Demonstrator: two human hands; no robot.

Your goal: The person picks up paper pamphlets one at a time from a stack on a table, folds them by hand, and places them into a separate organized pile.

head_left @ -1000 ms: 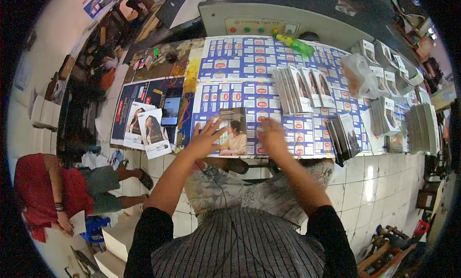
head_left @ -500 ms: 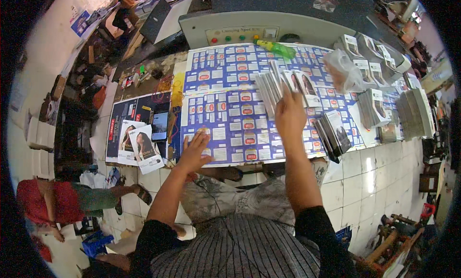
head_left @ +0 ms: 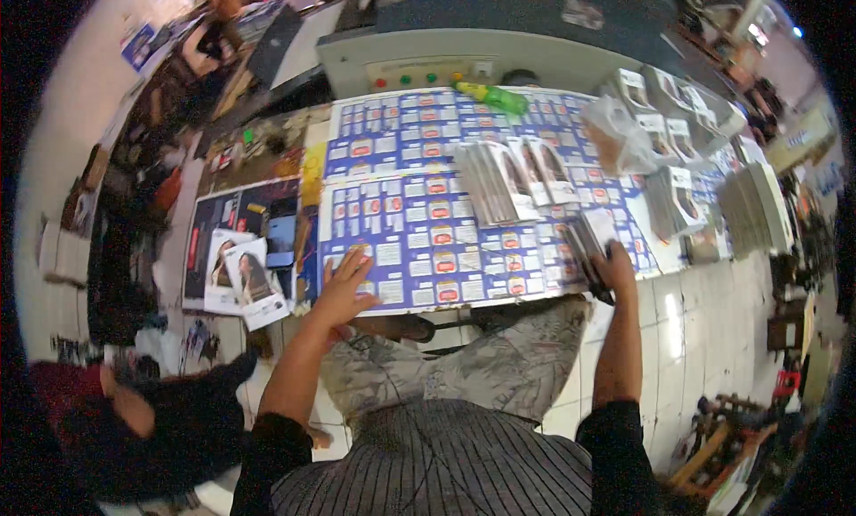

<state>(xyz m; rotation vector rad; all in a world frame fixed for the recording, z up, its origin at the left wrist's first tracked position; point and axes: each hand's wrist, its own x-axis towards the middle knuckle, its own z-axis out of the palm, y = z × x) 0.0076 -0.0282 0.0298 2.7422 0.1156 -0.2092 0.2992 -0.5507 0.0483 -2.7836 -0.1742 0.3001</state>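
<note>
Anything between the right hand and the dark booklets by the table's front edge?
Nothing visible: the right hand overlaps the dark booklets on their right side. The pale booklets lie farther back and left.

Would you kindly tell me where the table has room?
Printed sheets are bare between the left hand, middle booklets and the dark pile at the right hand; farther right, a plastic bag and booklet stacks sit crowded.

Moderate indoor light | glare streak on tiled floor [head_left: 675, 324] | soft, motion-blurred detail | fisheye bending, dark grainy corners
</note>
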